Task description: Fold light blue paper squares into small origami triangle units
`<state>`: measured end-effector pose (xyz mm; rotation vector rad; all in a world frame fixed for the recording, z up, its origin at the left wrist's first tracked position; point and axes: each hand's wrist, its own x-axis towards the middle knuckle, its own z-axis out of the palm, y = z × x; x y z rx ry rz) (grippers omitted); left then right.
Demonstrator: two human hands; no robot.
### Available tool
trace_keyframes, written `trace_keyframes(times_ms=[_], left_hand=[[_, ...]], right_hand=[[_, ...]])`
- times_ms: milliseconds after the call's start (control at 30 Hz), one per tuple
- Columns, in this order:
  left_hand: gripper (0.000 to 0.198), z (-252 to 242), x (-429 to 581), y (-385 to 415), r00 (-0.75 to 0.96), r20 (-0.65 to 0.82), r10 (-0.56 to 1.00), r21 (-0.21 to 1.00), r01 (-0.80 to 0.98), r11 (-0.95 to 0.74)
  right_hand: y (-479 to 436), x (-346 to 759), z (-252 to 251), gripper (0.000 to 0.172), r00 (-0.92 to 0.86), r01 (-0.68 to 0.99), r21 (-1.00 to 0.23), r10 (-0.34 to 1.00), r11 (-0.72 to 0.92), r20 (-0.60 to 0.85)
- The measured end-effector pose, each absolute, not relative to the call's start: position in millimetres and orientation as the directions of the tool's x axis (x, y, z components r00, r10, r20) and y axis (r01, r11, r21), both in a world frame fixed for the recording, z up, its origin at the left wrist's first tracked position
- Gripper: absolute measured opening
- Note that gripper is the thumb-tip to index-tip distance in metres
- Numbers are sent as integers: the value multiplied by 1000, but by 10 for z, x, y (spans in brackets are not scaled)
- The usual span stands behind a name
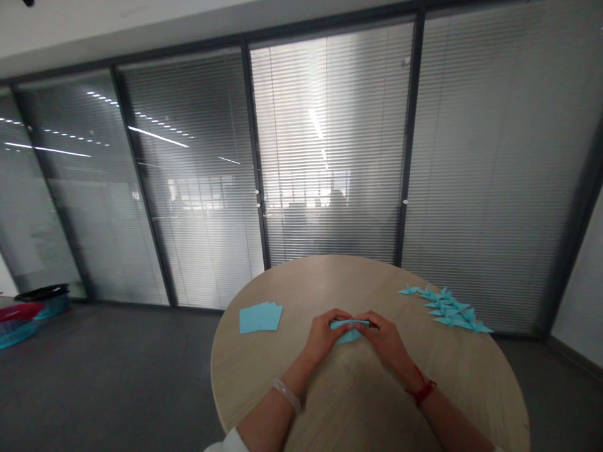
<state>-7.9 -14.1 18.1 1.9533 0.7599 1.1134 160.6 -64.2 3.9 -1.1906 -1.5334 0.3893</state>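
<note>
A light blue folded paper piece lies on the round wooden table, pinched between both hands. My left hand grips its left end with curled fingers. On its right end my right hand is closed, fingertips pressing along the top edge. The left wrist wears a pale bracelet and the right wrist a red cord. Most of the paper is hidden under the fingers.
A small stack of flat blue paper sheets lies on the table to the left. Several finished blue folded paper figures are spread at the table's right edge. Glass walls with blinds stand behind. Coloured baskets sit on the floor far left.
</note>
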Motion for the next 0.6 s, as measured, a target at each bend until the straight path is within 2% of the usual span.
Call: trace_keyframes(times_ms=[233,467,600], left_hand=[[18,163,-92,-118,395,481,782,805,153,-573],[20,167,-112,-112,430,503,749,737,239,-632],[19,182,-111,-108,419,497,760,747,239,-620]], right_hand=[[-674,1596,68,27,99,478,-757,828,446,551],[-696,1572,100,28,102,503,-745,826,438,554],[-693,1581,95,28,125,503,-754,827,423,548]])
